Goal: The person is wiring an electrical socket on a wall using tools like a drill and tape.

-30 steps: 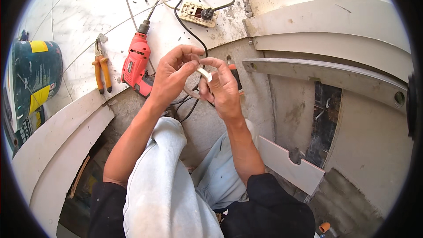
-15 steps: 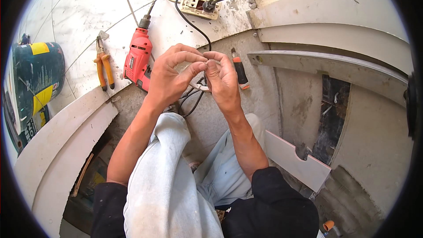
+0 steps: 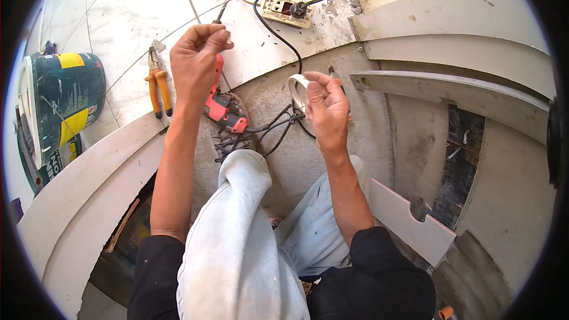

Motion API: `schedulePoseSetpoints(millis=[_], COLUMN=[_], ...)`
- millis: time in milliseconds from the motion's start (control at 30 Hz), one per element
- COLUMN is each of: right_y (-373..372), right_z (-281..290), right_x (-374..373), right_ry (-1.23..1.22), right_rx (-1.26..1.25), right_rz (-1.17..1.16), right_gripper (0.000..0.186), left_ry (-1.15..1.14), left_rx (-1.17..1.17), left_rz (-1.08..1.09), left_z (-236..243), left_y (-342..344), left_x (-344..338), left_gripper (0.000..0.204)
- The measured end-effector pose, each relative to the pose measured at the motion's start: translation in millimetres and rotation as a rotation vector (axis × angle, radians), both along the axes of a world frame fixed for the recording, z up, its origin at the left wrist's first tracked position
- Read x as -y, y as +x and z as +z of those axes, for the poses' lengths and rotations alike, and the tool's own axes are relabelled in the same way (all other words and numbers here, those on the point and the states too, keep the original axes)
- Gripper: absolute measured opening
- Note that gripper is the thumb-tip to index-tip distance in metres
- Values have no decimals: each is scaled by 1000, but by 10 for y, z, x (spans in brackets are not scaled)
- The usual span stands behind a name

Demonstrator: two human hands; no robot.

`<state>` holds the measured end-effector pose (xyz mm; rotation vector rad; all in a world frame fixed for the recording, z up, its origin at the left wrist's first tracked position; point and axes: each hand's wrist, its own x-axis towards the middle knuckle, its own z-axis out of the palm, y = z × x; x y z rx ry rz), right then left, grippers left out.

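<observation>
My left hand (image 3: 198, 56) is raised over the red power drill (image 3: 218, 105), thumb and fingers pinched together. A small whitish bit (image 3: 229, 37) shows at its fingertips, too little of it visible to name. In my right hand (image 3: 328, 106) is a narrow white ring (image 3: 293, 86), which looks like a nearly used-up roll of tape, gripped at its edge by thumb and fingers. The two hands are well apart. The drill lies on the floor, partly hidden by my left hand and forearm, its long drill bit (image 3: 227, 1) pointing away from me.
Orange-handled pliers (image 3: 157, 86) lie left of the drill. A dark green bucket (image 3: 74, 98) rests at far left. Black cables run to a socket block (image 3: 287, 10) on the tiles. A long metal bar (image 3: 438, 86) and a notched tile (image 3: 409, 219) are at right.
My hands have come apart: the left has moved up and left, the right slightly right. The white ring now shows clearly in my right hand. The whole view has shifted a little.
</observation>
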<state>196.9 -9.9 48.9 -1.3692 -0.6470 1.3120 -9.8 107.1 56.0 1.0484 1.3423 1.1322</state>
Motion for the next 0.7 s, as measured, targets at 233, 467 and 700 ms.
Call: schedulePoseSetpoints(millis=[233,467,700], right_y=[83,114,117], right_z=[-44,-108,-220], right_x=[9,37,61], right_ry=[-37,29,8], right_rx=[5,-110,-99], right_rz=[-1,-21,30], right_gripper=[24,22,21], left_ry=[1,71,52], left_rx=[94,71,112], left_rz=[142,117,-124], left_z=[-202,-14,78], left_y=[-341,-132,-104], left_x=[-106,167,782], left_gripper=[14,18,21])
